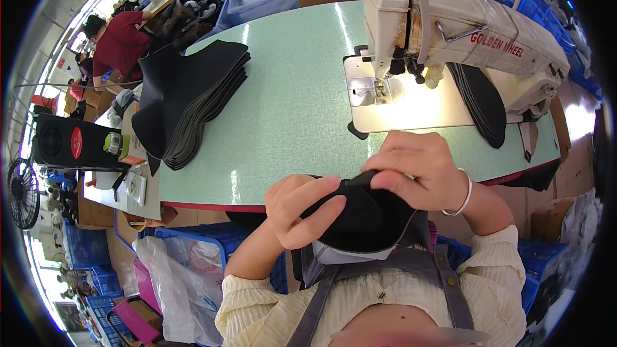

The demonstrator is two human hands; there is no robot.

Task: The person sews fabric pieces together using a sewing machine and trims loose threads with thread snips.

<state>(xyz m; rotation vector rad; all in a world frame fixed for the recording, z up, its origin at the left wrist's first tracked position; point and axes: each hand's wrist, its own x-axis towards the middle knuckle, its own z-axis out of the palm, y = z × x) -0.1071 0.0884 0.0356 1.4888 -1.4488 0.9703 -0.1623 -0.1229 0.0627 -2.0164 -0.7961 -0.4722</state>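
My left hand [301, 211] and my right hand [416, 172] both pinch the upper edge of a black fabric piece [366, 222] in front of my body, at the near edge of the table. Its inner side faces up, and a pale lining or backing shows along its lower rim. The fingers of each hand are closed on the cloth, a short gap apart. Just beyond my right hand stands a white sewing machine [463, 32], its lamp lit over the needle plate [366, 93].
A thick stack of black cut pieces [186, 99] lies at the table's left; more black pieces [479, 103] lie under the machine arm. The green table [289, 90] curves toward me. A black speaker [77, 141], a blue crate [218, 234] with plastic bags and another person [119, 45] are leftward.
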